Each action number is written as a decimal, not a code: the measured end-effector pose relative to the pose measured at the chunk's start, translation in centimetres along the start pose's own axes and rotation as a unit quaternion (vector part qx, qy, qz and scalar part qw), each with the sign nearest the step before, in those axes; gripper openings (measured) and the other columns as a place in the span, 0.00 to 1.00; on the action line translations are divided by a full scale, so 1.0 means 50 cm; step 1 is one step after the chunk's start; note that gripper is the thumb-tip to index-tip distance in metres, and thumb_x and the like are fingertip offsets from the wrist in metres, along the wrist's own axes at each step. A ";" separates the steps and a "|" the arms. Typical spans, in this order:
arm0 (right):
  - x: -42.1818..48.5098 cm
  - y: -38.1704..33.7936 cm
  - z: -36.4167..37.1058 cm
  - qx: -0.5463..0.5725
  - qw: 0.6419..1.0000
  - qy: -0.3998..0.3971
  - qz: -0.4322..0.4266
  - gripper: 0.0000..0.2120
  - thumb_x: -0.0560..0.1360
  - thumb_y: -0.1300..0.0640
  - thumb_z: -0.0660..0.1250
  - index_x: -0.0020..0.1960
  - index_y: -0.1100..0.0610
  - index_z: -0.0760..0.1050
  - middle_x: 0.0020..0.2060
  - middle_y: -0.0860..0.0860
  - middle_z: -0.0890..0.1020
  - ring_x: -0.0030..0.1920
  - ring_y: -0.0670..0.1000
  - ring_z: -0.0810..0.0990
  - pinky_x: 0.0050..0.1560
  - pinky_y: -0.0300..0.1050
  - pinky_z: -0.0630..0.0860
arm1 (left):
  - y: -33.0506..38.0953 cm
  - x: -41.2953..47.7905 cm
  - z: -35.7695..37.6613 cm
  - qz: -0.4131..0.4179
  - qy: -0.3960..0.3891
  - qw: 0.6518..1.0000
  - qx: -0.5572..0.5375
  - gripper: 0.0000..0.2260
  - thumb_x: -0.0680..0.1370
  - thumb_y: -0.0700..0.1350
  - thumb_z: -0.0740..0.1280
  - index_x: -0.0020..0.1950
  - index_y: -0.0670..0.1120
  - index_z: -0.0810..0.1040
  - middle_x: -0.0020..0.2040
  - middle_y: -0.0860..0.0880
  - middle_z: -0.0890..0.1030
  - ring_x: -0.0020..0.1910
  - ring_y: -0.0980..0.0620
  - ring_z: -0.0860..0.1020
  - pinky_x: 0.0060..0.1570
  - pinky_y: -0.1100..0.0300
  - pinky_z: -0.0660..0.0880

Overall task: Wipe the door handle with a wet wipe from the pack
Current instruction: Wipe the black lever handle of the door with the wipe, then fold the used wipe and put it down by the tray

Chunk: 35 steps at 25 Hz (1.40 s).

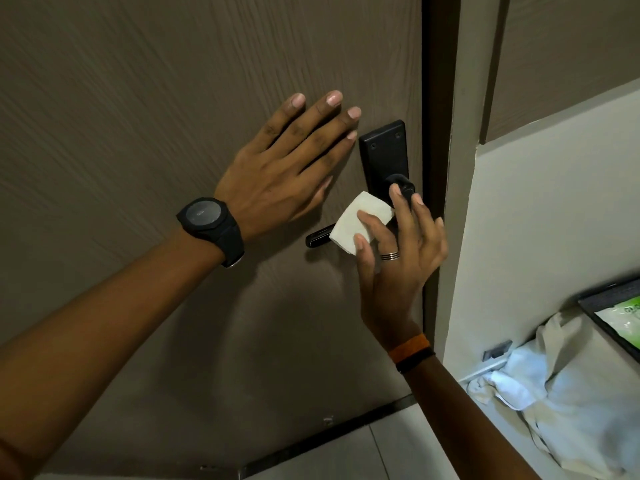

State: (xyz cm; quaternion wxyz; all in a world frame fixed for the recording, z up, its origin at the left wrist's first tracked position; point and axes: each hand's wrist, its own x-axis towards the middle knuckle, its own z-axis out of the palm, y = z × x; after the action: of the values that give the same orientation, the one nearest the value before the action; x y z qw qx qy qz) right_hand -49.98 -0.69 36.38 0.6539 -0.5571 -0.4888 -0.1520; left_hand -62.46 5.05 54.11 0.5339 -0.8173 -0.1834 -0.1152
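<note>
A black lever door handle [318, 238] with a tall black backplate [383, 152] is mounted near the right edge of a brown wood-grain door [138, 98]. My right hand [394, 258] presses a folded white wet wipe [360, 221] against the lever, so only the lever's left tip and its round hub show. My left hand [284, 168], with a black watch on the wrist, lies flat with fingers spread on the door just left of the backplate. The green and white wipe pack [623, 323] rests at the far right edge.
The dark door frame [438, 98] and a pale wall [554, 202] stand right of the handle. Crumpled white cloth [561, 393] lies lower right, below a dark tray-like edge [602, 299] holding the pack. Light floor tiles [346, 455] show beneath the door.
</note>
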 end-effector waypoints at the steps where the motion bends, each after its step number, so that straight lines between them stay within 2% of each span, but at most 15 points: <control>1: 0.007 -0.005 -0.004 0.020 0.999 0.015 0.022 0.10 0.81 0.50 0.64 0.62 0.48 0.76 0.69 0.49 0.72 0.72 0.54 0.68 0.70 0.69 0.67 | 0.007 -0.004 -0.004 -0.008 0.000 0.999 -0.037 0.19 0.85 0.45 0.59 0.74 0.39 0.70 0.74 0.39 0.70 0.74 0.38 0.67 0.72 0.41 0.64; 3: 0.014 -0.016 -0.013 0.080 0.993 0.023 0.084 0.11 0.77 0.53 0.72 0.59 0.52 0.78 0.64 0.51 0.73 0.65 0.57 0.73 0.61 0.65 0.76 | 0.032 -0.016 -0.016 -0.035 0.010 0.992 -0.121 0.16 0.83 0.45 0.62 0.68 0.37 0.76 0.68 0.37 0.77 0.70 0.37 0.73 0.71 0.39 0.68; 7: 0.021 -0.045 -0.033 0.186 0.968 0.010 0.169 0.17 0.74 0.62 0.76 0.61 0.61 0.79 0.61 0.60 0.75 0.62 0.51 0.76 0.61 0.37 0.79 | 0.099 -0.035 -0.044 -0.122 -0.007 0.965 -0.230 0.16 0.80 0.51 0.65 0.56 0.40 0.83 0.52 0.40 0.85 0.52 0.40 0.82 0.54 0.45 0.74; 10: 0.038 -0.061 -0.056 0.248 0.946 -0.021 0.207 0.25 0.73 0.65 0.77 0.66 0.55 0.73 0.64 0.57 0.73 0.63 0.50 0.77 0.59 0.35 0.80 | 0.139 -0.032 -0.061 -0.203 -0.005 0.943 -0.262 0.09 0.76 0.44 0.74 0.52 0.40 0.85 0.46 0.42 0.85 0.44 0.41 0.82 0.44 0.49 0.73; 12: 0.046 -0.060 -0.075 0.273 0.936 -0.044 0.215 0.27 0.73 0.67 0.76 0.69 0.59 0.72 0.65 0.59 0.74 0.61 0.52 0.80 0.57 0.30 0.79 | 0.162 -0.026 -0.073 -0.245 0.003 0.925 -0.290 0.07 0.73 0.39 0.77 0.50 0.40 0.85 0.44 0.43 0.86 0.42 0.42 0.82 0.42 0.50 0.72; 15: 0.050 -0.038 -0.124 0.274 0.932 -0.086 0.223 0.25 0.74 0.64 0.76 0.69 0.56 0.73 0.58 0.50 0.79 0.57 0.40 0.81 0.55 0.27 0.78 | 0.196 -0.008 -0.094 -0.272 0.033 0.894 -0.354 0.06 0.74 0.37 0.75 0.50 0.37 0.85 0.46 0.41 0.86 0.43 0.43 0.84 0.43 0.51 0.75; 18: 0.052 0.014 -0.195 0.207 0.941 -0.107 0.245 0.16 0.74 0.49 0.75 0.60 0.44 0.77 0.49 0.33 0.77 0.54 0.44 0.80 0.52 0.29 0.77 | 0.251 0.035 -0.112 -0.273 0.056 0.862 -0.424 0.09 0.77 0.41 0.69 0.50 0.35 0.84 0.47 0.39 0.85 0.44 0.45 0.84 0.45 0.54 0.80; 19: 0.053 0.039 -0.223 0.199 0.940 -0.107 0.255 0.13 0.74 0.47 0.74 0.56 0.40 0.77 0.48 0.30 0.77 0.54 0.42 0.79 0.51 0.26 0.75 | 0.278 0.055 -0.117 -0.281 0.053 0.848 -0.447 0.10 0.78 0.42 0.69 0.50 0.36 0.84 0.47 0.40 0.85 0.44 0.46 0.84 0.48 0.59 0.79; 21: 0.056 0.109 -0.281 0.196 0.932 -0.108 0.286 0.07 0.74 0.50 0.76 0.49 0.44 0.78 0.49 0.36 0.80 0.53 0.40 0.79 0.51 0.27 0.73 | 0.349 0.102 -0.117 -0.320 0.036 0.806 -0.497 0.06 0.77 0.40 0.72 0.51 0.37 0.84 0.49 0.42 0.84 0.46 0.49 0.82 0.50 0.73 0.72; 22: 0.056 0.150 -0.309 0.202 0.921 -0.117 0.311 0.05 0.75 0.53 0.76 0.48 0.49 0.81 0.49 0.41 0.83 0.52 0.43 0.81 0.52 0.33 0.75 | 0.391 0.129 -0.114 -0.340 0.028 0.783 -0.520 0.06 0.76 0.38 0.73 0.51 0.38 0.83 0.49 0.43 0.84 0.47 0.51 0.81 0.50 0.76 0.70; 25: 0.055 0.285 -0.404 0.229 0.875 -0.148 0.401 0.04 0.77 0.57 0.75 0.51 0.55 0.84 0.46 0.54 0.88 0.49 0.59 0.86 0.50 0.50 0.81 | 0.551 0.214 -0.087 -0.377 0.012 0.710 -0.595 0.07 0.75 0.36 0.74 0.53 0.38 0.82 0.50 0.46 0.83 0.48 0.54 0.80 0.49 0.75 0.72; 28: 0.045 0.445 -0.505 0.206 0.850 -0.165 0.456 0.06 0.78 0.59 0.72 0.54 0.59 0.84 0.46 0.57 0.88 0.47 0.58 0.87 0.45 0.50 0.84 | 0.743 0.310 -0.058 -0.425 -0.032 0.614 -0.664 0.09 0.76 0.32 0.72 0.53 0.40 0.81 0.48 0.49 0.84 0.45 0.53 0.81 0.44 0.67 0.78; 31: 0.028 0.635 -0.604 0.163 0.824 -0.173 0.514 0.08 0.79 0.62 0.70 0.56 0.63 0.83 0.48 0.62 0.88 0.46 0.56 0.87 0.48 0.52 0.84 | 0.939 0.414 -0.026 -0.450 -0.096 0.536 -0.708 0.10 0.76 0.31 0.71 0.51 0.45 0.80 0.44 0.56 0.82 0.41 0.59 0.80 0.41 0.74 0.74; 33: 0.019 0.751 -0.655 0.134 0.806 -0.168 0.552 0.08 0.79 0.64 0.70 0.57 0.66 0.82 0.50 0.65 0.86 0.47 0.57 0.85 0.47 0.47 0.85 | 1.046 0.471 -0.003 -0.456 -0.128 0.493 -0.730 0.12 0.75 0.31 0.70 0.51 0.47 0.80 0.42 0.59 0.81 0.38 0.64 0.78 0.38 0.76 0.73; 35: 0.010 0.877 -0.703 0.116 0.784 -0.169 0.585 0.09 0.80 0.65 0.69 0.58 0.68 0.80 0.52 0.68 0.85 0.48 0.58 0.85 0.45 0.43 0.85 | 1.163 0.531 0.032 -0.450 -0.161 0.469 -0.743 0.11 0.75 0.32 0.71 0.52 0.46 0.80 0.43 0.56 0.82 0.38 0.66 0.78 0.38 0.78 0.72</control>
State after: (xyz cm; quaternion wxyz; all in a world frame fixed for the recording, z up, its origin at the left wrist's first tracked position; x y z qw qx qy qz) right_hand -0.65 -16.76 14.80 0.5837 -0.6729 -0.1856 0.4148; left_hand -13.85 -9.88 15.38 -0.4381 -0.7156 -0.4546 -0.2989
